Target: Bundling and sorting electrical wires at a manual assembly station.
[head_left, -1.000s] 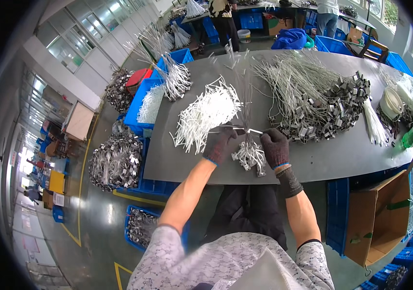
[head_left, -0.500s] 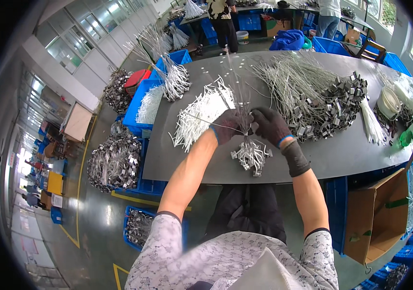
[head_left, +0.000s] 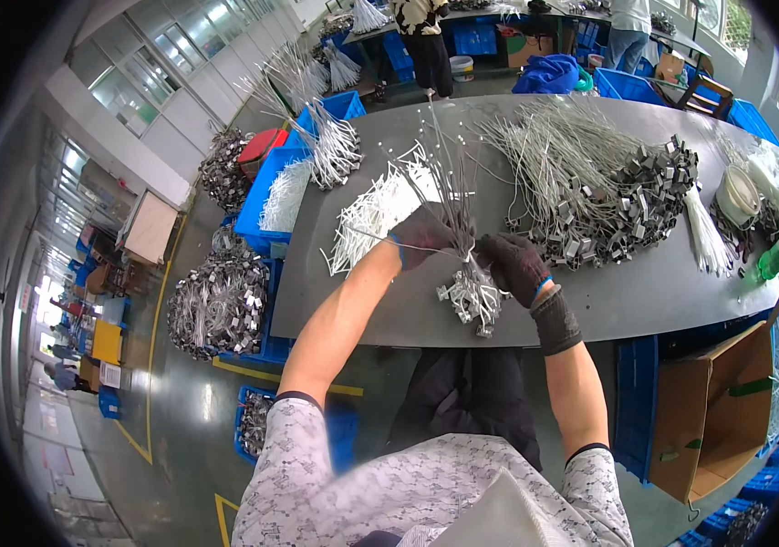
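A bundle of thin grey wires (head_left: 474,296) stands on end over the near side of the table, its blocky silver-and-white ends pointing toward me and its thin tails fanning away. My left hand (head_left: 426,237), in a dark knitted glove, is closed around the wires above those ends. Pressed against the bundle's neck from the right are the curled fingers of my gloved right hand (head_left: 514,266); its fingertips are partly hidden. One loose wire sticks out leftward past my left hand. Beside that hand lies a heap of short white tubes or strips (head_left: 373,214).
A large pile of similar wires with metal-clip ends (head_left: 627,205) covers the right of the grey table (head_left: 389,314). Blue crates (head_left: 266,205) line its left side. A cardboard box (head_left: 681,410) stands at lower right. Two people (head_left: 421,46) are at a far bench.
My right hand has shifted slightly down and right along the bundle's neck, and my left forearm has swung a little left. The wire tails now spread less blurred.
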{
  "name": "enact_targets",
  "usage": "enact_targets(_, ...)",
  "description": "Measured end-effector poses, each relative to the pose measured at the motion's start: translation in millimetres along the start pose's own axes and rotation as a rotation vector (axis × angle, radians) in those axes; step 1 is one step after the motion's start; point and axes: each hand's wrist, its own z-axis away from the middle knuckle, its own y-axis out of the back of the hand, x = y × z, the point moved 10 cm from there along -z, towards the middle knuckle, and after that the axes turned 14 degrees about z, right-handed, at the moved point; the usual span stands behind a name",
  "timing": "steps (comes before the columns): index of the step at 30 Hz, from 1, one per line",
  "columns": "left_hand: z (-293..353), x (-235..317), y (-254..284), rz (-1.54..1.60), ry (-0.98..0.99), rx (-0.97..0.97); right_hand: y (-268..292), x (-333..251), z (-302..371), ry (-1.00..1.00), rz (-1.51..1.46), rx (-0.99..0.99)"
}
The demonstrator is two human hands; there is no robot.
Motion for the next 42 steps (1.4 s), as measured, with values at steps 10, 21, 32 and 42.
enact_targets(10, 35.7, 48.7, -59.9, -1.482, -0.904, 0.103, -18.7, -43.5, 12.4, 0.713, 0.827, 0.163)
enact_targets(21, 64.0, -14.5, 15.9, -0.308, -0.502, 0.443, 16.3, -11.7, 21.5, 0.381, 0.742, 0.627)
enact_targets(32, 27.5, -27.7, -6.5, 0.175, -0.496, 0.627, -2.6, 26.3, 62.5, 0.260, 0.447, 0.708)
enact_targets(42, 123.1, 113.4, 17.2, 0.517, -0.595, 0.004, 99.1, 225.5, 192.0, -0.167, 0.127, 0.793)
